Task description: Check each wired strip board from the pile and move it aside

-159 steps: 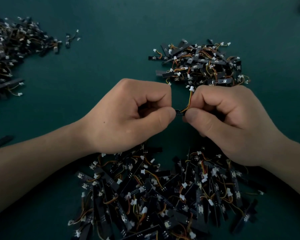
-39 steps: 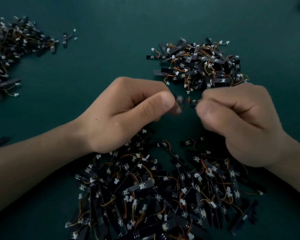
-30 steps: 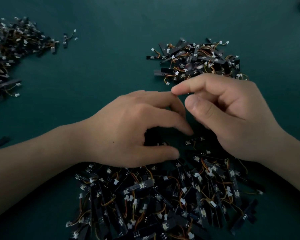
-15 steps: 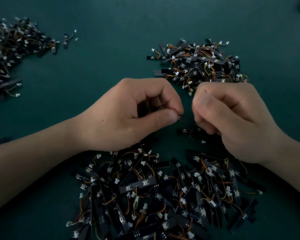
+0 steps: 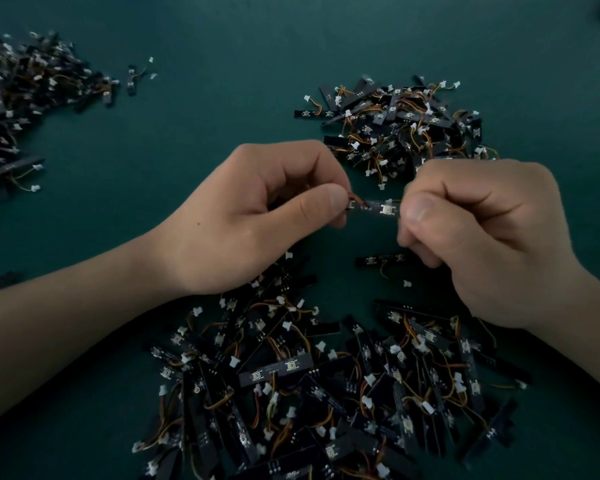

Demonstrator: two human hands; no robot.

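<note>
A black wired strip board [image 5: 374, 206] with small pale parts on its face hangs level above the green table [image 5: 215, 98]. My left hand [image 5: 257, 216] pinches its left end, where the wire leaves it, between thumb and forefinger. My right hand [image 5: 482, 237] pinches its right end, the other fingers curled in. A large pile of black strip boards [image 5: 326, 386] with orange wires and white plugs lies below both hands. A smaller pile of the same boards [image 5: 399, 129] lies just beyond them.
A third heap of boards [image 5: 21, 95] spreads along the far left edge, with a stray board [image 5: 131, 79] beside it. One single board [image 5: 378, 260] lies on the table under my right hand. Bare green table lies between the heaps.
One second ago my left hand reached flat into the near pile and picked up a board. My hands have since drawn a little apart, and the board now shows stretched between both.
</note>
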